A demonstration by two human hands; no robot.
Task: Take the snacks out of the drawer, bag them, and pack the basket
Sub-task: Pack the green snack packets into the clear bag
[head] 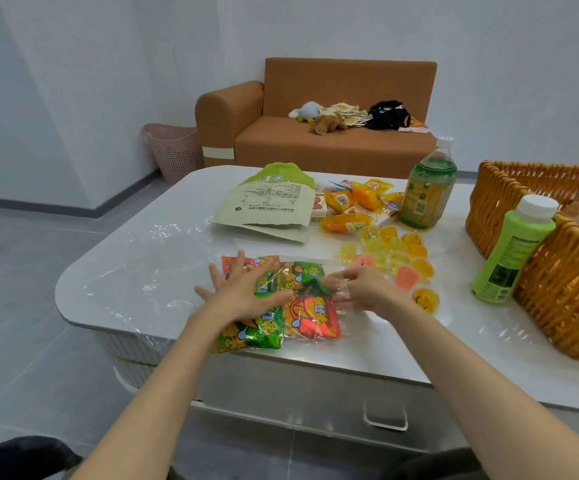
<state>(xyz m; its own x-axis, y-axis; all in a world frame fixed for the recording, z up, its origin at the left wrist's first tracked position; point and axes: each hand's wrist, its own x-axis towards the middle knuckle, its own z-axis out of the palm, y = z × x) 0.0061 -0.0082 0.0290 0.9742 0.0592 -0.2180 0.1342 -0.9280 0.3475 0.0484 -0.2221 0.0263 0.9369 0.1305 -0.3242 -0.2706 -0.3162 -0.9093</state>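
A white tabletop (pixel 135 237) is seen beneath both hands, stretching away from them toward an orange sofa (pixel 333 147) set well beyond the fingertips. A wicker basket (pixel 565 292) is placed on the tabletop far out to the right of the right hand, apart from it. A clear plastic bag (pixel 149 275) is spread flat under both hands and reaches well out to the left of the left hand. A pale green pouch (pixel 267 206) is laid printed side up beyond the left hand's fingertips. A dark green drinks bottle (pixel 428 188) is stood upright beyond the right hand, and a light green bottle (pixel 513 254) is leaned against the basket wall to that hand's right. Green and red snack packets (pixel 312 320) are gathered inside the clear bag, directly under and between the two hands.

The left hand (pixel 243 289) is held with fingers spread and is pressed flat onto the packets through the plastic. The right hand (pixel 357 289) is curled, and the bag's plastic is pinched between its fingertips just beside the packets. Orange wrapped sweets (pixel 350 202) are heaped beyond the right hand, near the dark bottle. Small jelly cups (pixel 395 251) are scattered just beyond and to the right of the right hand. A drawer handle (pixel 385 415) is seen on the front panel below the right forearm.
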